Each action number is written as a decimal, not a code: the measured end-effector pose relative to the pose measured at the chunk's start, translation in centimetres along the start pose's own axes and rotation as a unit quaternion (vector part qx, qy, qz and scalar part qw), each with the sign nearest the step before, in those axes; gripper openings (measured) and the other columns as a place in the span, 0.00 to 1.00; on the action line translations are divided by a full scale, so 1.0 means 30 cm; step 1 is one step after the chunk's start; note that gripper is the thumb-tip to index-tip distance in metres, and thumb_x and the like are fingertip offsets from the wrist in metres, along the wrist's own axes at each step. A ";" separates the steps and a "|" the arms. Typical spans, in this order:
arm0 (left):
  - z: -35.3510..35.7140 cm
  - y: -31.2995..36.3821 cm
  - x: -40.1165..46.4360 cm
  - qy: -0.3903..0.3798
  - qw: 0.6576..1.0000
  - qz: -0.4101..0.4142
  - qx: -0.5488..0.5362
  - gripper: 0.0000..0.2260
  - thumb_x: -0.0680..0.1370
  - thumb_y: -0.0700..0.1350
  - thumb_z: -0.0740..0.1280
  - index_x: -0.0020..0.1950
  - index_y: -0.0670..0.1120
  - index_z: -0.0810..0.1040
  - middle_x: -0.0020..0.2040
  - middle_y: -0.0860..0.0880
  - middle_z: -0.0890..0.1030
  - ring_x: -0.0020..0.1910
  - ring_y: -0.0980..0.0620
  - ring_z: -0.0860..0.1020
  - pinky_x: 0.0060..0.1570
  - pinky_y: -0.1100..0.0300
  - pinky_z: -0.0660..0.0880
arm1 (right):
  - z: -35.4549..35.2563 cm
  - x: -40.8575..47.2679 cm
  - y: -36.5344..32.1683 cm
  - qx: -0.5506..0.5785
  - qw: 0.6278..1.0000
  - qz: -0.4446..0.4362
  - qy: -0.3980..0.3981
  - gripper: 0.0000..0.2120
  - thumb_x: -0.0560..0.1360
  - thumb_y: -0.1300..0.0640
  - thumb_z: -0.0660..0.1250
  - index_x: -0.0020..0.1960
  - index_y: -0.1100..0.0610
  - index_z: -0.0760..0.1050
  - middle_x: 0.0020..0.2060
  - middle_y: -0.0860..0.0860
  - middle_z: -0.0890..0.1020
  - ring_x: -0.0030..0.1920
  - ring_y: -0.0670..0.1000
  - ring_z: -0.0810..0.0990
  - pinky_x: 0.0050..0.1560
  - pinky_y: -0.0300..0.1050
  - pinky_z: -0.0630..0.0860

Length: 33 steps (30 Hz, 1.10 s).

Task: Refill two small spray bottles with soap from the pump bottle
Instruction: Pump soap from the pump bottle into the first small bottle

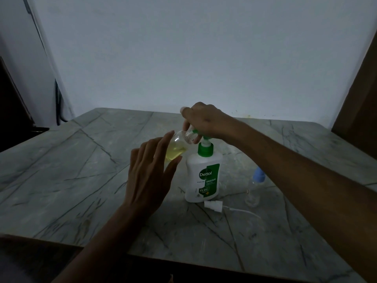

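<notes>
two small spray bottles (177, 147) (254, 189), one pump bottle (202, 176), one loose sprayer head (211, 204), two hands (150, 176) (206, 119).
</notes>
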State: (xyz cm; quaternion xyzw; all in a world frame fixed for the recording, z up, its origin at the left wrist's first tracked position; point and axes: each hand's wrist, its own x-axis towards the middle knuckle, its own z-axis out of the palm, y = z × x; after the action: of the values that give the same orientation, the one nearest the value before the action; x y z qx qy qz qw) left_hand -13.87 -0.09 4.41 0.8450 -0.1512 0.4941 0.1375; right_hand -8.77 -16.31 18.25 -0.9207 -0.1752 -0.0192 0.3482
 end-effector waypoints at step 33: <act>0.004 0.006 -0.005 -0.010 1.000 0.003 0.007 0.27 0.81 0.55 0.63 0.76 0.43 0.67 0.63 0.37 0.79 0.57 0.45 0.72 0.54 0.53 0.67 | 0.023 -0.005 0.030 0.030 0.999 0.009 0.007 0.20 0.85 0.47 0.53 0.59 0.61 0.77 0.44 0.52 0.83 0.32 0.49 0.84 0.50 0.48 0.79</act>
State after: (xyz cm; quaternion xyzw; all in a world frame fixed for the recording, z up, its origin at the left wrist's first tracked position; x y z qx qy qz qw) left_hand -13.93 -0.29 4.23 0.8505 -0.1512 0.4871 0.1285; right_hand -8.67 -16.52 17.13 -0.9112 -0.1647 -0.0172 0.3773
